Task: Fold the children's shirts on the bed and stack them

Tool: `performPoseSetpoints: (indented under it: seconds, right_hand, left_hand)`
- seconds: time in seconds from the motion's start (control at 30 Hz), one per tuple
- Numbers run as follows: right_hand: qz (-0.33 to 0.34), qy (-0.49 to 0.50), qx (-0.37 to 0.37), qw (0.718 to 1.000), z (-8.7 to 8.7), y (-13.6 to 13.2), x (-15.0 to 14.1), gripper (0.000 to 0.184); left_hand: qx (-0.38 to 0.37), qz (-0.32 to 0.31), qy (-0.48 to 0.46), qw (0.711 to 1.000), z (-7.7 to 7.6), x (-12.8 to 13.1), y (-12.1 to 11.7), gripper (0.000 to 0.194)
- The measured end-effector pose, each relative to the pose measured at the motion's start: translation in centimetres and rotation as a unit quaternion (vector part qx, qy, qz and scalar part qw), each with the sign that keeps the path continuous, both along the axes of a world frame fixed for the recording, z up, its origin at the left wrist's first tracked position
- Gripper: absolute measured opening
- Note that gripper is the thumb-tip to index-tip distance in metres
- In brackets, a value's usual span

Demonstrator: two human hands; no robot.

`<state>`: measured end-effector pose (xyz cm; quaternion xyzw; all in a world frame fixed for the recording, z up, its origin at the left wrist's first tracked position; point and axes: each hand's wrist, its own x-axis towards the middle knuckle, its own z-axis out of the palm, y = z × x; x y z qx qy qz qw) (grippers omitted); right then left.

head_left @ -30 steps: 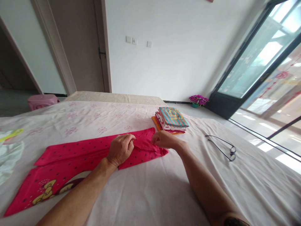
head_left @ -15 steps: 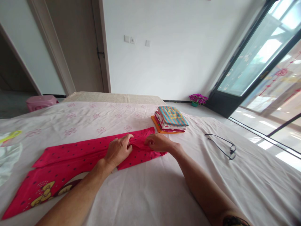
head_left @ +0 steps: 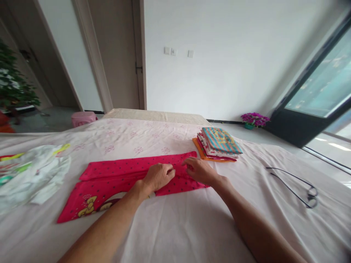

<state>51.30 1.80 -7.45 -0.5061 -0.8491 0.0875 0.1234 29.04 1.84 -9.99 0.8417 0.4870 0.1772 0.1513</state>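
Note:
A red dotted garment (head_left: 109,186) with a cartoon print and yellow bow lies lengthwise on the bed sheet, its far edge folded inward along a crease. My left hand (head_left: 160,177) is on the middle of it, fingers curled in and thumb against the index finger, apparently pinching the cloth. Over the right end hovers or rests my right hand (head_left: 199,170), its fingers loosely bent and apart, with no cloth visibly gripped. Just beyond that hand sits a stack of folded clothes (head_left: 221,142), a blue-and-orange striped piece on top.
White clothes (head_left: 41,175) with coloured prints lie heaped at the left. Black-framed glasses (head_left: 309,197) rest on the pale sheet (head_left: 175,230) at the right. Past the bed stand a pink stool (head_left: 83,118) and purple flowers (head_left: 255,118) in a green pot.
The view has swung left, bringing more of the white clothes and a plant into sight. My right hand's fingers have loosened from the garment; the left stays on it.

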Motion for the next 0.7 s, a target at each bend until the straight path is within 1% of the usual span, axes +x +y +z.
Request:
performPoseSetpoints:
  seconds: [0.07,0.1,0.17,0.23,0.33,0.43,0.5,0.53,0.6,0.7]
  right_hand:
    - [0.037,0.008,-0.032,0.999,-0.6,0.2,0.0,0.025]
    - [0.045,0.010,-0.047,0.998,-0.9,0.3,0.1,0.023]
    - [0.044,0.020,-0.065,0.997,-1.3,0.5,0.4,0.021]
    - [0.038,0.027,-0.067,0.997,-1.4,0.6,0.6,0.019]
    - [0.027,0.040,-0.048,0.998,-0.6,0.3,0.2,0.016]
    - [0.023,0.061,-0.024,0.998,0.8,-0.2,-1.5,0.015]
    - [0.032,0.050,-0.010,0.998,1.7,-0.5,-3.4,0.014]
    - [0.037,0.035,-0.001,0.999,2.1,-0.5,-4.4,0.013]
    - [0.048,0.003,0.021,0.999,2.3,-0.5,-6.6,0.012]
    - [0.047,-0.046,0.049,0.997,1.6,0.0,-9.2,0.012]
  left_hand:
    - [-0.041,-0.022,-0.034,0.998,0.7,-0.4,0.2,0.043]
    - [-0.057,-0.025,-0.048,0.997,1.1,-0.9,0.3,0.047]
    - [-0.070,-0.007,-0.066,0.995,2.0,-2.6,0.5,0.045]
    - [-0.057,0.037,-0.067,0.995,2.7,-5.7,0.5,0.035]
    - [-0.048,0.085,-0.053,0.994,3.0,-12.2,0.2,0.021]
    - [-0.034,0.132,-0.013,0.991,2.3,-18.9,-0.7,0.022]
    - [-0.004,0.137,0.028,0.990,1.5,-22.3,-1.5,0.023]
    - [0.015,0.137,0.045,0.989,1.1,-23.5,-1.9,0.023]
    - [0.037,0.129,0.070,0.988,0.3,-25.0,-2.6,0.020]
    - [0.048,0.118,0.082,0.988,-0.5,-25.8,-3.1,0.021]
